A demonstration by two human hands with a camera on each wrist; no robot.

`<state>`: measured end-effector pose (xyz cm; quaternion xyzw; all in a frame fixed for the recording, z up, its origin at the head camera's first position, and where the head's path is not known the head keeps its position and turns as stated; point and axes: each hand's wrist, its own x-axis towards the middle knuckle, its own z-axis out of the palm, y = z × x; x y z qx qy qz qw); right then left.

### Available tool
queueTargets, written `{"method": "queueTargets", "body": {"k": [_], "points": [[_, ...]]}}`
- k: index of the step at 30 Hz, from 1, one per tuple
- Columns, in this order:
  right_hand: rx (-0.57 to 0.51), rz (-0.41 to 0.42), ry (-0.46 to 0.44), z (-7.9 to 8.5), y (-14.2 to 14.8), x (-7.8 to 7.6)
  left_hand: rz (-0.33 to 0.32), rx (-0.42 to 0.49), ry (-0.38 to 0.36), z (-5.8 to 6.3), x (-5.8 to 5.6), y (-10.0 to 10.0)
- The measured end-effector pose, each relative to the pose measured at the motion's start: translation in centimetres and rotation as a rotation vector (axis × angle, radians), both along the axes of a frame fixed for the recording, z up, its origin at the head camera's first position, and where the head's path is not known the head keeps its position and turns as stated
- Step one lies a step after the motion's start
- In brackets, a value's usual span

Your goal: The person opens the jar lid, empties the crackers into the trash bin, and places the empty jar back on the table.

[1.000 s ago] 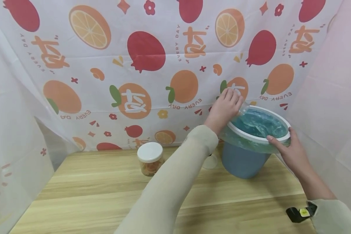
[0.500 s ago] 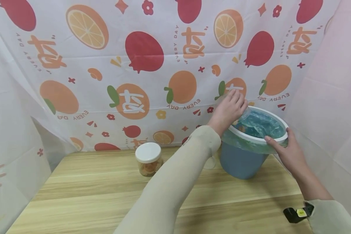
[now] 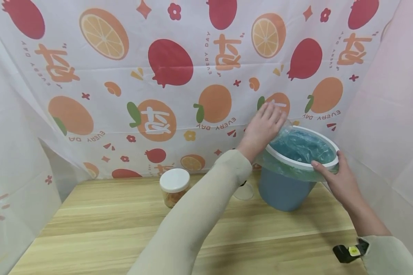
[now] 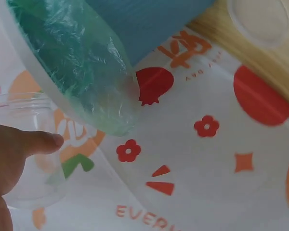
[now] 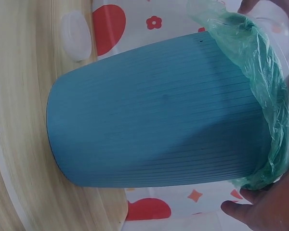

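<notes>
The left hand (image 3: 263,128), right of centre in the frame, grips a clear jar (image 4: 38,178) at the left side of the white rim (image 3: 289,160) of the blue bin (image 3: 285,193). The right hand (image 3: 342,183), at frame right, pinches the rim over the green liner (image 4: 72,57). On the surface (image 3: 106,217), a white-lidded jar (image 3: 174,187) stands below frame centre; a loose lid (image 3: 244,192) lies near the bin.

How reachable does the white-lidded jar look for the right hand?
Probably not directly: the right hand grips the bin's rim, and the left sleeve crosses between hand and white-lidded jar.
</notes>
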<state>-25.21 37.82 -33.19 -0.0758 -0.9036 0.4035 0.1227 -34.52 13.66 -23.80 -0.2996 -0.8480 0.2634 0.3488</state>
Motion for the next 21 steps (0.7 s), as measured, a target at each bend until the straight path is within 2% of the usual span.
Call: {"method": "queueTargets", "body": {"k": [3, 7, 9, 17, 19, 21], "points": [[-0.005, 0.001, 0.006, -0.2, -0.1, -0.1, 0.01, 0.253, -0.137, -0.3, -0.2, -1.3], [-0.028, 0.013, 0.033, -0.4, -0.3, -0.3, -0.055, 0.641, -0.257, -1.3, -0.7, -3.6], [-0.041, 0.023, 0.05, -0.4, -0.5, -0.4, -0.092, 0.8, -0.321, -1.9, -0.9, -4.7], [-0.081, 0.029, 0.058, -0.5, -0.3, -0.4, -0.174, 1.212, -0.555, -4.6, -0.4, -8.2], [-0.089, 0.024, 0.058, -0.7, -0.1, -0.3, -0.203, 1.285, -0.602, -5.3, -0.2, -8.9], [-0.098, 0.023, 0.066, -0.8, 0.0, -0.2, -0.227, 1.316, -0.633, -6.2, -0.1, -9.5]]}}
